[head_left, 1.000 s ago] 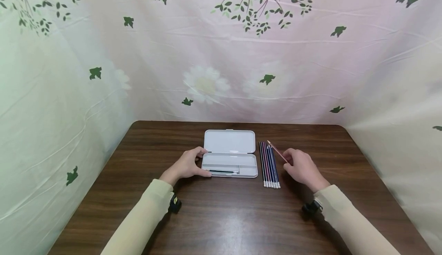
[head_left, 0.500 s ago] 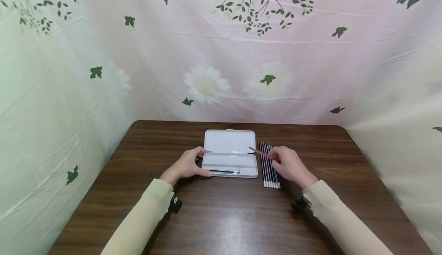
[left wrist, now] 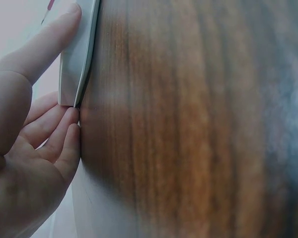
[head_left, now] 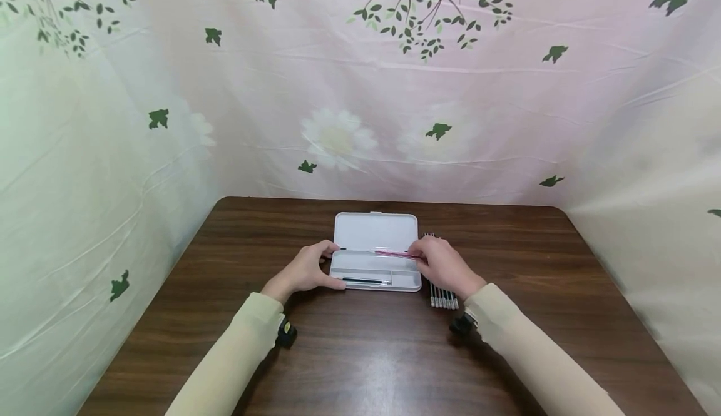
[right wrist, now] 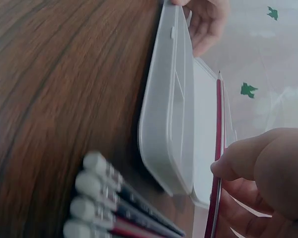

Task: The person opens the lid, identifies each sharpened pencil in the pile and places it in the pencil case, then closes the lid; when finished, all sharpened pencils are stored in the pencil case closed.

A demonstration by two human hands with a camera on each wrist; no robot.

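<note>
Red pencil point(head_left: 391, 254) held over open white case point(head_left: 355, 260)

Above the rear compartment of the case, near the opened lid point(head_left: 374, 229), the red pencil is pinched between thumb and fingers in the grip of the right hand point(head_left: 445, 267). Its sharpened tip is pointed toward the case's left end; its long axis is aligned nearly parallel to the case's long side, the tip canted slightly toward the lid. At the case's left end, the case is clasped in the grip of the left hand point(head_left: 306, 272), with the thumb set against the front. In the front compartment, a dark slender item point(head_left: 363, 280) is laid lengthwise. Just right of the case, a row of pencils point(head_left: 444, 302), erasers nearest the camera, is partly hidden by the right hand on the table point(head_left: 360, 353).
</note>
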